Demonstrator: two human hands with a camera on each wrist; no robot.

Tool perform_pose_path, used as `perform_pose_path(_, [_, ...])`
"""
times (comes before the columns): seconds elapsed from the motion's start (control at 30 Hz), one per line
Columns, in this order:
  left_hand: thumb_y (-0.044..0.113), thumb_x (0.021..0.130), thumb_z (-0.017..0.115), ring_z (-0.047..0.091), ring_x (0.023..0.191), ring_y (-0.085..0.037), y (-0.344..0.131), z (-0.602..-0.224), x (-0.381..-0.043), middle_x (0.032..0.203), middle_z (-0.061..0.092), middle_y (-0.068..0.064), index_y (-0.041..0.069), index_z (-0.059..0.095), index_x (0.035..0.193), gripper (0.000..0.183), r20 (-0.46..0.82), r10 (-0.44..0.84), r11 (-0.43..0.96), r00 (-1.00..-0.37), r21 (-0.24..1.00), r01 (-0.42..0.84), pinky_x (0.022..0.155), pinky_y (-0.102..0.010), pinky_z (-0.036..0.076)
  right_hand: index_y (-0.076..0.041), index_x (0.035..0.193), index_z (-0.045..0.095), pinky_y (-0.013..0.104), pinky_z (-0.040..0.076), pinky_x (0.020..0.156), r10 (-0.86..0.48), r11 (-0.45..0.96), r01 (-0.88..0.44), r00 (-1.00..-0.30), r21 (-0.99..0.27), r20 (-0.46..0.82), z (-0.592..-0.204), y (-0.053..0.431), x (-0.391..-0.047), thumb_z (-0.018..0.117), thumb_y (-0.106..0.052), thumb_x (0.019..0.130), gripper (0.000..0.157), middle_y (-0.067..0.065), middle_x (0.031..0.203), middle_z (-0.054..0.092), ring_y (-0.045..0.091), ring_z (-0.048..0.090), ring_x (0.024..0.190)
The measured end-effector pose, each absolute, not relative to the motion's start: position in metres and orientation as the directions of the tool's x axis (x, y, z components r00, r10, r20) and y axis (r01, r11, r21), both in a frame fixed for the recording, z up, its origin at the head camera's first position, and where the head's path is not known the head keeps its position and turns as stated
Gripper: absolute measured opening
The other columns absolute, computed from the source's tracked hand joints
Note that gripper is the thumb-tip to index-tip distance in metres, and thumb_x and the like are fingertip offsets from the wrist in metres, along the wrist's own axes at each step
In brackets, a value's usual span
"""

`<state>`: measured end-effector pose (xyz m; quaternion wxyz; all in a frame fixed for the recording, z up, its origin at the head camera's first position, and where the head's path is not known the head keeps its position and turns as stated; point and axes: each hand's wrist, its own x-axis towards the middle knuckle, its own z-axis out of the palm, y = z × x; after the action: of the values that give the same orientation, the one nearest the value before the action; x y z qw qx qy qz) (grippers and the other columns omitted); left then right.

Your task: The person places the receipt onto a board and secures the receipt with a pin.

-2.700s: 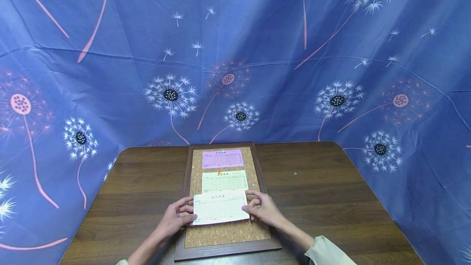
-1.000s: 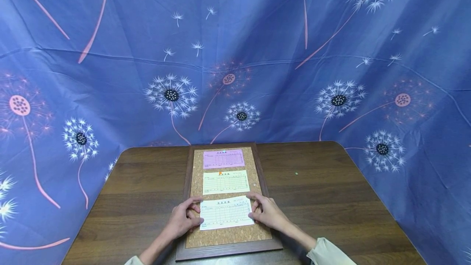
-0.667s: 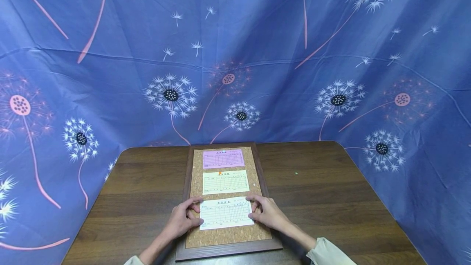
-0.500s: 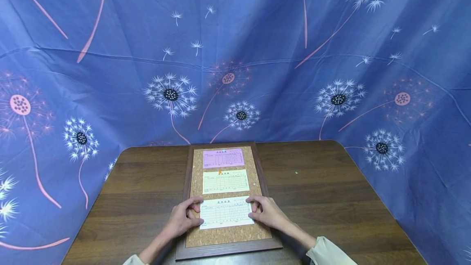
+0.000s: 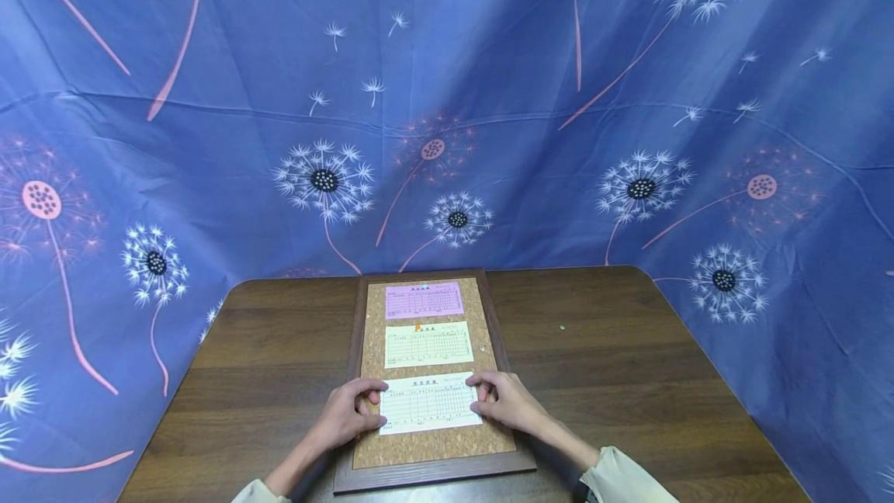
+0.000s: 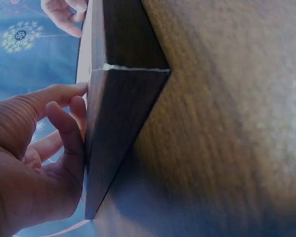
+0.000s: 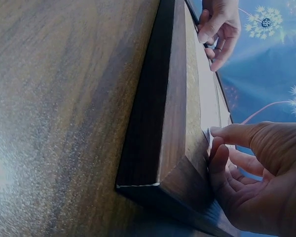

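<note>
A white printed form slip point(image 5: 429, 406) lies over the lower part of a cork board point(image 5: 433, 450). My left hand point(image 5: 344, 413) holds its left edge, thumb at the lower corner and index finger near the upper one. At the opposite edge my right hand point(image 5: 508, 404) pinches in the same way. In the right wrist view, the paper edge curls up slightly at the right thumb. Above the white slip are a pale green slip point(image 5: 428, 346) with an orange pin point(image 5: 417, 327) and a purple slip point(image 5: 424, 303) with a teal pin point(image 5: 424, 286).
The board has a raised dark wooden frame point(image 5: 434, 476) and rests on a brown wooden table point(image 5: 279, 340). A small clear pin point(image 5: 483, 348) sits at the cork's right side. Farther right lies a tiny green object point(image 5: 562, 327). Behind hangs a blue dandelion-print cloth point(image 5: 531, 200).
The white slip overlapped the green slip's lower edge; both hands have brought it down and slightly right, leaving a strip of cork between them. Over the last second it has barely moved.
</note>
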<state>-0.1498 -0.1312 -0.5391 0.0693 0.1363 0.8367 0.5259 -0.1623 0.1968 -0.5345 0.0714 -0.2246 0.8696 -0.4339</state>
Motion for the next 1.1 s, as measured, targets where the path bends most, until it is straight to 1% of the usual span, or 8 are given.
perform_pose_path(0.27, [-0.008, 0.070, 0.083, 0.050, 0.053, 0.000, -0.131, -0.541, -0.151, 0.091, 0.059, -0.010, -0.006, 0.069, 0.113, 0.046, 0.030, 0.305, 0.416, -0.952, 0.895, 0.161, 0.041, -0.019, 0.043, 0.009, 0.116, 0.068, 0.014, 0.043, 0.048, -0.429, 0.482, -0.282, -0.901, -0.830, 0.057, -0.528, 0.203, -0.168, 0.075, -0.001, 0.086, 0.032, 0.005, 0.078, 0.067, -0.003, 0.051, 0.056])
perform_pose_path(0.5, [-0.008, 0.070, 0.083, 0.050, 0.051, -0.001, -0.131, -0.542, -0.151, 0.091, 0.058, -0.010, -0.006, 0.069, 0.113, 0.045, 0.024, 0.307, 0.404, -0.951, 0.902, 0.154, 0.039, -0.020, 0.044, 0.009, 0.115, 0.068, 0.018, 0.046, 0.049, -0.369, 0.509, -0.291, -0.924, -0.810, 0.100, -0.521, 0.224, -0.182, 0.073, -0.001, 0.090, 0.028, 0.007, 0.075, 0.067, -0.001, 0.054, 0.056])
perform_pose_path(0.67, [-0.008, 0.071, 0.083, 0.049, 0.050, 0.001, -0.131, -0.542, -0.151, 0.091, 0.058, -0.009, -0.006, 0.069, 0.113, 0.045, 0.025, 0.304, 0.410, -0.952, 0.899, 0.154, 0.039, -0.020, 0.044, 0.008, 0.114, 0.069, 0.019, 0.046, 0.048, -0.295, 0.555, -0.285, -0.946, -0.781, 0.136, -0.518, 0.246, -0.197, 0.072, -0.001, 0.090, 0.025, 0.005, 0.073, 0.066, 0.008, 0.060, 0.056])
perform_pose_path(0.83, [-0.008, 0.070, 0.083, 0.048, 0.051, 0.001, -0.131, -0.541, -0.151, 0.091, 0.058, -0.010, -0.006, 0.069, 0.112, 0.044, 0.029, 0.300, 0.412, -0.954, 0.898, 0.157, 0.039, -0.019, 0.044, 0.008, 0.112, 0.070, 0.020, 0.047, 0.049, -0.215, 0.618, -0.264, -0.963, -0.740, 0.164, -0.519, 0.270, -0.212, 0.072, 0.000, 0.090, 0.023, 0.005, 0.075, 0.067, 0.015, 0.066, 0.057])
perform_pose_path(0.97, [-0.008, 0.070, 0.083, 0.049, 0.051, 0.000, -0.131, -0.541, -0.151, 0.091, 0.059, -0.010, -0.005, 0.069, 0.112, 0.044, 0.033, 0.299, 0.411, -0.954, 0.898, 0.160, 0.039, -0.019, 0.044, 0.008, 0.112, 0.070, 0.020, 0.048, 0.051, -0.144, 0.656, -0.227, -0.974, -0.720, 0.175, -0.520, 0.290, -0.225, 0.072, -0.001, 0.090, 0.024, 0.008, 0.075, 0.070, 0.013, 0.066, 0.059])
perform_pose_path(1.1, [-0.008, 0.070, 0.083, 0.050, 0.050, -0.001, -0.131, -0.541, -0.150, 0.091, 0.059, -0.010, -0.005, 0.069, 0.111, 0.044, 0.026, 0.303, 0.396, -0.952, 0.906, 0.151, 0.039, -0.020, 0.044, 0.007, 0.110, 0.072, 0.020, 0.045, 0.051, -0.080, 0.691, -0.194, -0.978, -0.696, 0.194, -0.523, 0.309, -0.235, 0.072, -0.001, 0.090, 0.022, 0.008, 0.074, 0.069, 0.007, 0.061, 0.058])
